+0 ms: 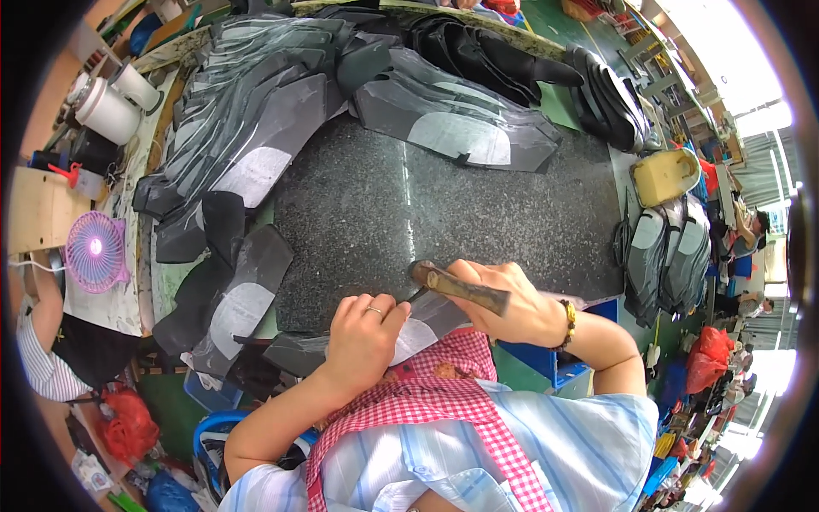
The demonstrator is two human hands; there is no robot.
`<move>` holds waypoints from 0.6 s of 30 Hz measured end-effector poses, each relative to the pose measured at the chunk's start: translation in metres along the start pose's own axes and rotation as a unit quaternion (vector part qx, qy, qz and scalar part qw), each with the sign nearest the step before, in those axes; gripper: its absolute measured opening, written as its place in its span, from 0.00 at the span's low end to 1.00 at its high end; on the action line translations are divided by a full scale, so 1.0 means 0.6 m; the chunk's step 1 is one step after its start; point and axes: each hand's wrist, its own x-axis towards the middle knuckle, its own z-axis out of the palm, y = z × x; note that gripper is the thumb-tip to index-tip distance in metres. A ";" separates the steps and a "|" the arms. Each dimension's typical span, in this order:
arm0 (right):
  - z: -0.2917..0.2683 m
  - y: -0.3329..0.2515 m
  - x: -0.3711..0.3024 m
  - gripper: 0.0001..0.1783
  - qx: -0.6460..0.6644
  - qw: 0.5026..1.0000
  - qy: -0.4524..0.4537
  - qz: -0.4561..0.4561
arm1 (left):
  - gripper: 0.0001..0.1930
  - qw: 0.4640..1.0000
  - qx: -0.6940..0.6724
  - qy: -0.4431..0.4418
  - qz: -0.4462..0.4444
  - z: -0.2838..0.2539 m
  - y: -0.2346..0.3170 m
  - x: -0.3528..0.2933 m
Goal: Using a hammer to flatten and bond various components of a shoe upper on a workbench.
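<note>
My right hand (512,311) is closed round a hammer (465,292) with a worn brown wooden handle. Its dark end is low over the near edge of the speckled black work board (350,213). My left hand (363,337), a ring on one finger, has its fingers bent and pressed on a grey cut piece (418,331) with a pale patch, apparently a shoe-upper part. This piece lies along the board's near edge, partly hidden by both hands. Loose grey pieces of the same sort (243,299) lie just left of my left hand.
Layered stacks of grey pieces (281,111) line the board's far left, with another stack (461,119) at its far side. Black pieces (606,98) sit far right, near a yellow container (665,177). A purple fan (95,247) stands left, beside another person's arm (44,299).
</note>
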 end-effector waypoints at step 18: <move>-0.063 0.045 -0.015 0.12 -0.067 0.996 0.050 0.031 | 0.16 0.995 0.063 -0.038 -0.072 0.011 0.028 0.059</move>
